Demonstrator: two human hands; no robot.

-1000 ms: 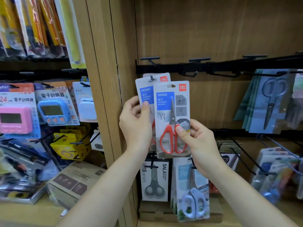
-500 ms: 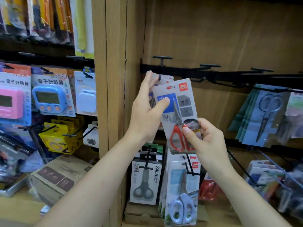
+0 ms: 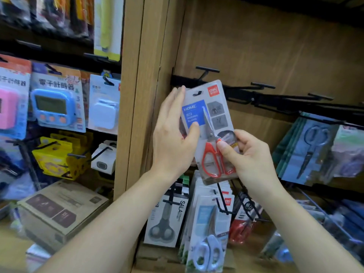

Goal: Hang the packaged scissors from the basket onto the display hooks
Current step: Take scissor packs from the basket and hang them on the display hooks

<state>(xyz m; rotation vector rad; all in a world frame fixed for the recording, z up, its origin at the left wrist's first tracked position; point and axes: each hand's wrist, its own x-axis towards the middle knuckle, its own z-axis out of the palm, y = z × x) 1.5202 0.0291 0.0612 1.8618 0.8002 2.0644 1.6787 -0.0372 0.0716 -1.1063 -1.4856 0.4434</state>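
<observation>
- The wooden display bay (image 3: 256, 46) fills the view, with a black rail (image 3: 275, 98) across its back panel carrying T-ended hooks (image 3: 207, 69).
- A brown cardboard box (image 3: 59, 211) sits closed on the shelf at lower left. What it holds is hidden.
- On the right, a stack of blue-grey cards (image 3: 313, 146) hangs from the rail, and the front one contains dark scissors.
- On the lower row, a SALA pack (image 3: 167, 219) holds grey-handled scissors, and just beside it a clear blister pack (image 3: 208, 233) holds pale blue ones.
- The red-handled scissors pack (image 3: 210, 131) is held up, tilted, in front of the left end of the rail. Its hang slot is level with the hooks, and whether it is on one cannot be told.
- The left hand (image 3: 173, 138) has straight fingers along the pack's left edge, with the thumb pressed on the blue label.
- The right hand (image 3: 248, 154) grips the pack's lower right with curled fingers, thumb over a red handle.
</observation>
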